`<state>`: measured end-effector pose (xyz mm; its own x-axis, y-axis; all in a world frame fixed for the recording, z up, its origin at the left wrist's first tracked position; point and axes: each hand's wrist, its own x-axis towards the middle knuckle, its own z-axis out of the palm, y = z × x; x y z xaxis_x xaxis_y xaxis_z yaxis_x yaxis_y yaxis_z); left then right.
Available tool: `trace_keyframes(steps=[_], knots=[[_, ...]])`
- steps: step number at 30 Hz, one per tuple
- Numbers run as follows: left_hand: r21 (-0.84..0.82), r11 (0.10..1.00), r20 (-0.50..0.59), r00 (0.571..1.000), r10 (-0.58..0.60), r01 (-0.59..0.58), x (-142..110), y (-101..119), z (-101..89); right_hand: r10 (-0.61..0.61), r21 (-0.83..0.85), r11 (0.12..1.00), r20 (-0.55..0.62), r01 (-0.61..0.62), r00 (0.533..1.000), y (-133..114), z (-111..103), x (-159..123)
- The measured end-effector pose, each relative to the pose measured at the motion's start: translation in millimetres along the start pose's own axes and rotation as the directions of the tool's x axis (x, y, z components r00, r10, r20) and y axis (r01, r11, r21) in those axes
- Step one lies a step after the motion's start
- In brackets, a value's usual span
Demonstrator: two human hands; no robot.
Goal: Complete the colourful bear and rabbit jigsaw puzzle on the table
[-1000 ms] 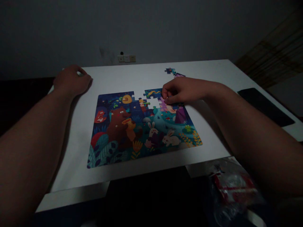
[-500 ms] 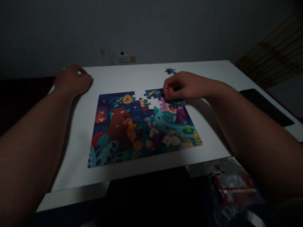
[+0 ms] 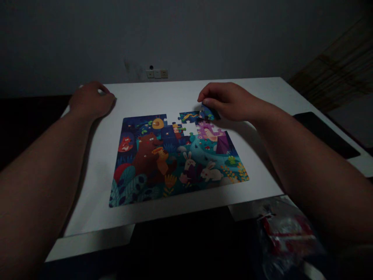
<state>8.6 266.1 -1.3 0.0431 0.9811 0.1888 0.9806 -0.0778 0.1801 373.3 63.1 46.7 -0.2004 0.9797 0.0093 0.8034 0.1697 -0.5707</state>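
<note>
A jigsaw puzzle (image 3: 140, 163) with a bear and rabbits lies on the white table, with gaps in its upper middle and upper right. Between the thumb and fingers of my right hand (image 3: 230, 99) is a dark blue puzzle piece (image 3: 206, 112), tilted above the puzzle's upper right edge. Part of that piece is hidden by the hand. My left hand (image 3: 91, 100) rests at the table's far left, loosely curled, with nothing visible in it.
The white table (image 3: 96, 171) stands before a grey wall with sockets (image 3: 157, 74). A dark flat object (image 3: 326, 132) lies at the right. Below the front edge is a clear plastic bag with red contents (image 3: 288, 233).
My right hand has risen slightly and drawn the piece up from the puzzle's upper right, uncovering a gap. A loose piece at the back no longer shows. My left hand stays put.
</note>
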Motion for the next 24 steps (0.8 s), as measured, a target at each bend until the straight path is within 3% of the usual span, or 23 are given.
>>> trace_keyframes(steps=[3,8,24], knots=[[0.01,1.0,-0.004,1.0,-0.012,0.012,-0.1,0.2,0.6,-0.003,-0.058,0.998,-0.013,0.003,1.0,1.0,-3.2,0.1],[0.006,1.0,-0.004,1.0,0.011,-0.011,-0.6,-1.0,-0.1,-0.073,-0.05,0.996,0.063,0.076,0.995,4.7,-2.8,-1.1],[0.012,1.0,0.015,1.0,-0.016,0.016,2.6,-1.7,1.3,-0.051,-0.049,0.997,0.155,0.06,0.987,0.4,-0.4,-4.1]])
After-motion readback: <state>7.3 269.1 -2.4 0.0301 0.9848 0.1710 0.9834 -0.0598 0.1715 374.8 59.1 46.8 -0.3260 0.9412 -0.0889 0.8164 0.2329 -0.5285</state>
